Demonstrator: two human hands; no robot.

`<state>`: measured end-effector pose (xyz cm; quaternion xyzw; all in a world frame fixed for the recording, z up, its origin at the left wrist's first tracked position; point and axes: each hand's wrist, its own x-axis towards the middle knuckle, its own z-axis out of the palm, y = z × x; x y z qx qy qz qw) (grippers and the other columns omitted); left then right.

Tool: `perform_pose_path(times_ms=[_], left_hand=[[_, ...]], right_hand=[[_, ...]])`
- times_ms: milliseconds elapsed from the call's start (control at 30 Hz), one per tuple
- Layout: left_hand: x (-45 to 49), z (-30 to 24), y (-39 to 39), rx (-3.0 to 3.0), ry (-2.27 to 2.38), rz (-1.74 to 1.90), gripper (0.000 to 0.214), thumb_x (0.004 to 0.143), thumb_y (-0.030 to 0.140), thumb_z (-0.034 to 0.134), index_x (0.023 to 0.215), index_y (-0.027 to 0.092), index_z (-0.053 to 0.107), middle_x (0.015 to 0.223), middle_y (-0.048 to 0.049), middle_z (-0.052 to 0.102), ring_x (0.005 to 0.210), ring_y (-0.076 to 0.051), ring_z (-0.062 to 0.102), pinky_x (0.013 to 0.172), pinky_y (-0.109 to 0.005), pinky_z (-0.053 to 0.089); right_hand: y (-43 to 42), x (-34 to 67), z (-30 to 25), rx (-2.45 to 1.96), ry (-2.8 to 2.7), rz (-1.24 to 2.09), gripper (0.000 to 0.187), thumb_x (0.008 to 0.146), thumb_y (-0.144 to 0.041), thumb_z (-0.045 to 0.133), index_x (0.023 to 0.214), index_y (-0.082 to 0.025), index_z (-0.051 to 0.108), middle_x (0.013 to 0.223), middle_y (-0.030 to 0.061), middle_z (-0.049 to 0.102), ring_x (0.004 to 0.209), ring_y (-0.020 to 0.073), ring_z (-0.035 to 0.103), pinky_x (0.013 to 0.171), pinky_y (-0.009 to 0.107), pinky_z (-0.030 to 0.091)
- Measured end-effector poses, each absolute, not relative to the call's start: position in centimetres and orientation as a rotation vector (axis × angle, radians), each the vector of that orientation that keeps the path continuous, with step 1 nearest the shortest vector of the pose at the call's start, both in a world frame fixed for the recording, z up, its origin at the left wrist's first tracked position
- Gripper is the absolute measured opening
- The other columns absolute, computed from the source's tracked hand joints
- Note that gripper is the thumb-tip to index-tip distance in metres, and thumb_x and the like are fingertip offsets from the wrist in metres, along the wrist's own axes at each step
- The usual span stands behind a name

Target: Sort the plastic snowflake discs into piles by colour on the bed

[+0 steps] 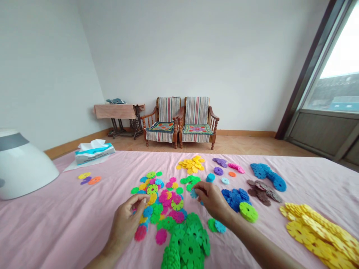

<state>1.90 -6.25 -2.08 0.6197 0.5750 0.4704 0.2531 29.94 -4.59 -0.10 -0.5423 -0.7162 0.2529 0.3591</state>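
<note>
My right hand (211, 198) pinches a light blue notched plastic disc (193, 193) between thumb and fingertips, beside a small green pile (191, 182). On the left, my left hand (126, 220) is closed, thumb against the index finger, at the edge of a mixed pile of colourful discs (165, 200). Whether a piece sits in those left fingertips I cannot make out. A large heap of green discs (189, 243) lies between my forearms. Dark blue discs (234, 199) and a lime green stack (248, 212) are just right of my right hand.
Yellow discs (192, 164) are heaped at the back, with purple (218, 171), blue (267, 175) and brown piles (263, 191) to the right. A long yellow pile (322, 235) fills the right front. A tissue box (95, 153) and a white rounded object (25, 168) stand left on the pink cloth.
</note>
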Motion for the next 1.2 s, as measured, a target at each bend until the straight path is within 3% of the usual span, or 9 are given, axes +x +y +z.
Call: perform_pose_path(times_ms=[267,467,867,1200], left_hand=[[1.8,-2.2,-6.0,1.686,1.563,1.277,0.036,0.076,0.05,0.056,0.086,0.017,0.068,0.088,-0.0059,0.073,0.086,-0.023,0.068,0.077,-0.028,0.053],[1.8,-2.1,-6.0,1.676,1.572,1.286,0.037,0.075,0.05,0.059,0.089,0.017,0.069,0.087,-0.0051,0.073,0.083,-0.022,0.069,0.074,-0.027,0.054],[1.7,-2.3,-5.9,1.678,1.588,1.263,0.039,0.076,0.051,0.058,0.091,0.017,0.069,0.088,-0.0055,0.073,0.083,-0.023,0.069,0.074,-0.027,0.054],[1.7,-2.1,-5.9,1.65,1.6,1.261,0.042,0.071,0.056,0.061,0.087,0.018,0.071,0.088,-0.005,0.074,0.086,-0.024,0.069,0.076,-0.025,0.054]], right_hand=[[-8.5,34.7,0.2,-1.511,-1.735,0.774,0.018,0.077,-0.026,0.05,0.071,-0.018,0.064,0.059,-0.0015,0.06,0.056,0.0129,0.057,0.052,0.021,0.039],[-10.6,35.7,-0.6,-1.606,-1.793,0.886,0.017,0.072,-0.019,0.05,0.065,-0.017,0.066,0.058,-0.0008,0.061,0.055,0.012,0.054,0.051,0.022,0.034],[-11.4,36.1,-1.0,-1.719,-1.867,0.684,0.022,0.073,-0.022,0.053,0.089,-0.021,0.069,0.081,0.0023,0.065,0.07,0.0168,0.056,0.064,0.028,0.04],[-12.6,34.8,-0.5,-1.688,-2.016,0.558,0.022,0.067,-0.012,0.054,0.086,-0.021,0.06,0.089,0.0032,0.057,0.077,0.0171,0.054,0.069,0.028,0.039]])
